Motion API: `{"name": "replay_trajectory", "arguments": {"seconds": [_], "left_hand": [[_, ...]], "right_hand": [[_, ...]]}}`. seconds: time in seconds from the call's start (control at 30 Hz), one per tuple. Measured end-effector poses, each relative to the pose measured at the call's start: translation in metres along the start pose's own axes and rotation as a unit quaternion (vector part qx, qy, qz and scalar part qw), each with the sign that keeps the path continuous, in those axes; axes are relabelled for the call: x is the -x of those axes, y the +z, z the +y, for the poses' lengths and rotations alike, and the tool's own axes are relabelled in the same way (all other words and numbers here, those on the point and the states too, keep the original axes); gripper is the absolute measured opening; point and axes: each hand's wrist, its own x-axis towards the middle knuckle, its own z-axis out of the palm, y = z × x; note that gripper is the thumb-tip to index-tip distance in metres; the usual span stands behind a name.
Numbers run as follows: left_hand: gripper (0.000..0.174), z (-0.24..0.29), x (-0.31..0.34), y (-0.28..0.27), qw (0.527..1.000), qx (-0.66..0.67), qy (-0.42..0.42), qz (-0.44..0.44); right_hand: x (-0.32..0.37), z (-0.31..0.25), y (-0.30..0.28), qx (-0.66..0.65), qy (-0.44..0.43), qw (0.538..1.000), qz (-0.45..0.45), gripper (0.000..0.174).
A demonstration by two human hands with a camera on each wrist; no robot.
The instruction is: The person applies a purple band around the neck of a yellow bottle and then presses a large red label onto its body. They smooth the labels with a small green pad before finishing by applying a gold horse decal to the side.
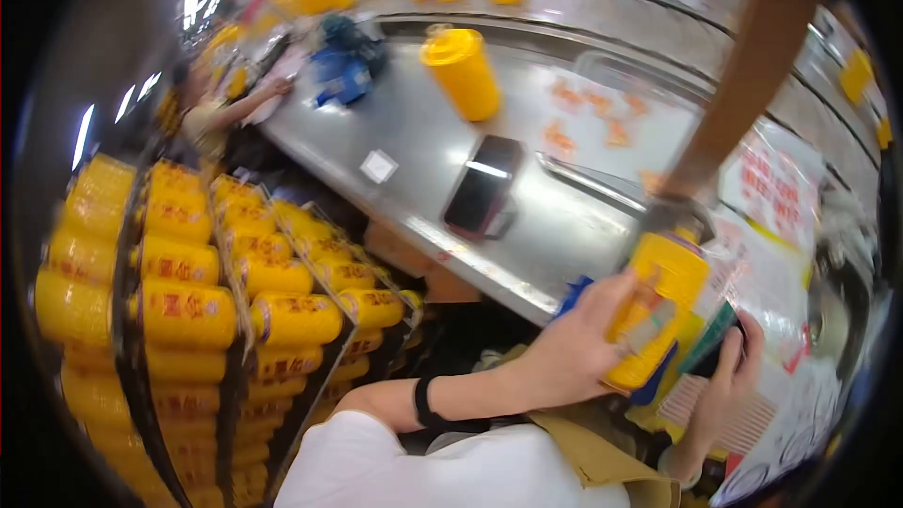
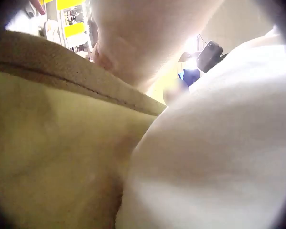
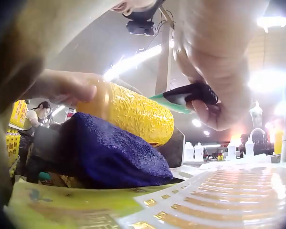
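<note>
My left hand grips a yellow bottle with a raised surface pattern, tilted over the bench's near edge. In the right wrist view, the same bottle lies sideways above a dark blue towel. My right hand holds a flat green scraper with a black grip. That scraper points toward the bottle in the right wrist view, its green edge close to the bottle's side. A forearm, an apron and a white sleeve fill most of the left wrist view.
On the metal bench are a phone, a standing yellow bottle and a white card. Racks of labelled yellow bottles stand at the left. Sheets of gold-striped labels lie near my right hand. Another person works farther back.
</note>
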Motion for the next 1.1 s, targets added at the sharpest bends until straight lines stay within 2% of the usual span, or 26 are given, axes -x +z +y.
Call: {"name": "replay_trajectory", "arguments": {"seconds": [0.03,0.07,0.1,0.17,0.27,0.37,0.43,0.47,0.53,0.57,0.6,0.67,0.7,0.73,0.8,0.83,0.87,0.93,0.97,1.0,1.1], "left_hand": [[0.083,-0.002,0.002,0.002,1.0,-0.03,0.003,-0.004],[0.08,-0.002,0.003,0.004,0.999,-0.05,0.01,-0.014],[0.068,0.005,0.001,0.008,0.998,-0.056,0.003,-0.005],[0.065,0.003,0.004,0.012,0.997,-0.073,-0.006,0.003],[0.06,0.002,0.007,0.016,0.998,-0.067,-0.007,0.008],[0.07,-0.01,0.014,0.015,0.998,-0.036,0.029,0.033],[0.094,-0.017,0.017,0.021,0.993,0.083,0.033,0.082],[0.094,-0.02,0.018,0.022,0.993,0.084,0.031,0.082],[0.103,-0.025,0.017,0.024,0.992,0.098,0.013,0.073],[0.103,-0.027,0.015,0.023,0.992,0.099,0.013,0.073],[0.101,-0.027,0.012,0.022,0.989,0.128,0.01,0.074],[0.1,-0.028,0.012,0.022,0.985,0.158,0.007,0.075],[0.097,-0.032,0.013,0.024,0.98,0.185,-0.004,0.07],[0.095,-0.034,0.013,0.025,0.975,0.211,-0.015,0.066],[0.096,-0.035,0.013,0.023,0.971,0.23,-0.023,0.066],[0.097,-0.035,0.014,0.023,0.966,0.25,-0.032,0.064],[0.097,-0.036,0.014,0.023,0.965,0.25,-0.033,0.064],[0.104,-0.037,0.014,0.024,0.969,0.232,-0.007,0.081],[0.104,-0.036,0.015,0.023,0.969,0.233,-0.009,0.082],[0.104,-0.035,0.015,0.023,0.965,0.249,-0.018,0.085],[0.104,-0.032,0.015,0.019,0.963,0.251,-0.013,0.093]], "right_hand": [[-0.002,0.002,0.0,0.011,-0.005,1.0,0.005,0.026],[-0.001,0.001,0.003,-0.079,0.023,0.997,-0.005,0.029],[-0.001,0.002,-0.002,-0.052,0.013,0.999,-0.009,0.029],[-0.007,0.005,-0.002,-0.026,0.002,0.999,-0.018,0.029],[-0.01,-0.002,0.002,-0.096,0.013,0.995,-0.028,0.031],[-0.007,-0.027,0.014,-0.064,-0.024,0.998,-0.003,0.03],[0.003,-0.045,0.022,-0.06,-0.055,0.994,-0.076,0.03],[0.011,-0.042,0.023,-0.054,-0.053,0.992,-0.099,0.03],[0.012,-0.05,0.023,0.033,-0.113,0.975,-0.189,0.031],[0.007,-0.036,0.02,0.048,-0.117,0.98,-0.152,0.031],[0.0,-0.03,0.017,0.047,-0.08,0.99,-0.106,0.033],[-0.018,-0.037,0.011,0.134,-0.106,0.985,-0.033,0.035],[-0.02,-0.046,0.013,0.121,-0.106,0.987,0.015,0.037],[-0.018,-0.046,0.011,0.121,-0.108,0.987,0.016,0.037],[-0.009,-0.043,0.004,0.025,-0.099,0.992,-0.08,0.036],[-0.013,-0.053,-0.004,0.079,-0.105,0.967,-0.219,0.034],[-0.016,-0.056,0.005,0.079,-0.104,0.967,-0.22,0.034],[-0.024,-0.064,0.026,0.208,-0.223,0.952,-0.039,0.032],[-0.032,-0.064,0.022,0.197,-0.24,0.95,0.012,0.028],[-0.038,-0.068,0.014,0.262,-0.311,0.913,0.015,0.025],[-0.02,-0.085,0.019,0.249,-0.454,0.846,-0.123,0.019]]}}
